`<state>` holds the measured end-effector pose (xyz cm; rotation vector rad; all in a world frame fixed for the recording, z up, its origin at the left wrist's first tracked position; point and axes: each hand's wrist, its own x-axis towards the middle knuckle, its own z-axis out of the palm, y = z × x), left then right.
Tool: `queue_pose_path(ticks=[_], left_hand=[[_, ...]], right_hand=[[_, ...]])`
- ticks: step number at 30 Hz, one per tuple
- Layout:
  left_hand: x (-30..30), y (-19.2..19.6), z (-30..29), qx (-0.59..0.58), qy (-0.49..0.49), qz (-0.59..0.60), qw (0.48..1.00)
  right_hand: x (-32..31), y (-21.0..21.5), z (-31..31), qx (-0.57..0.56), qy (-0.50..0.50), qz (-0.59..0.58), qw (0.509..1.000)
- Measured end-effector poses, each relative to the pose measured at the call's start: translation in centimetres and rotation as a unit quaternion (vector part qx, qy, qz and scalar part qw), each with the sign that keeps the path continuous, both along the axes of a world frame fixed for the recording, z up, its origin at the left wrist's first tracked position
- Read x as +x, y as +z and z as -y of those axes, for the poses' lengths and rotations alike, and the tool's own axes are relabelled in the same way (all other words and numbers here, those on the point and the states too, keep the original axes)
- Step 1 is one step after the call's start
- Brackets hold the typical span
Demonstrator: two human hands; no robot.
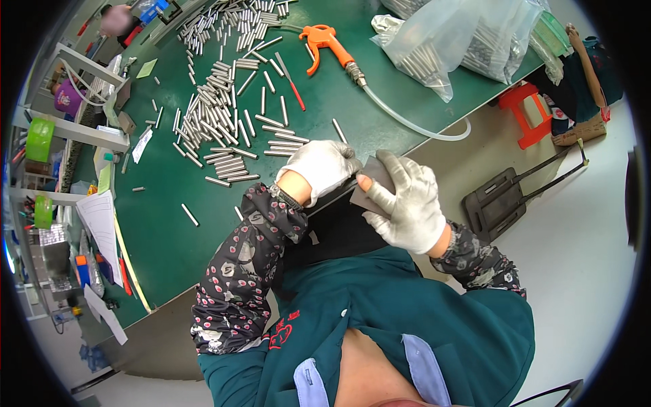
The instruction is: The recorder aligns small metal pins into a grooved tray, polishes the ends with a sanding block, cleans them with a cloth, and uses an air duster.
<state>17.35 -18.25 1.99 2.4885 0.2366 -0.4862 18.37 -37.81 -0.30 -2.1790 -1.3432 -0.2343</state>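
Note:
My right hand (410, 200), in a white glove with greyed fingers, grips a piece of grey sandpaper (378, 178) that looks folded, its thumb bare at the tip. Close beside it at the table's front edge is my left hand (322, 166), also gloved. Its fingers are closed toward the sandpaper, and what they hold is hidden. Short rows of steel pins (225, 167) lie just left of my left hand. Behind them spreads a loose heap of the same pins (207, 112), and a red-handled file (291, 81) rests farther back.
An orange air blow gun (325, 44) with a clear hose (413, 125) lies on the green table (163, 230). Plastic bags of pins (434, 51) stand at the back right. Papers (102, 224) lie at left. A red stool (525, 114) and a black folding trolley (498, 203) are on the floor.

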Motion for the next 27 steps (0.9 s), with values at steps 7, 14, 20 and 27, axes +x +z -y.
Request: queue_pose_path(ticks=[7, 14, 20, 27], left_hand=[[0.1, 0.5, 0.2, 0.026, -0.019, -0.001, 0.999], [0.7, 0.7, 0.3, 0.055, -0.075, -0.001, 0.996], [0.9, 1.2, 0.3, 0.067, -0.135, 0.002, 0.989], [1.1, 1.6, 0.6, 0.093, -0.152, -0.027, 0.984]], right_hand=[[0.8, 0.3, 0.1, 0.037, -0.035, 0.039, 0.998], [0.5, 0.1, 0.3, 0.007, 0.012, 0.007, 1.000], [2.1, 0.7, 0.6, 0.045, -0.031, 0.043, 0.998], [1.9, 0.5, 0.9, 0.012, -0.043, 0.048, 0.998]])
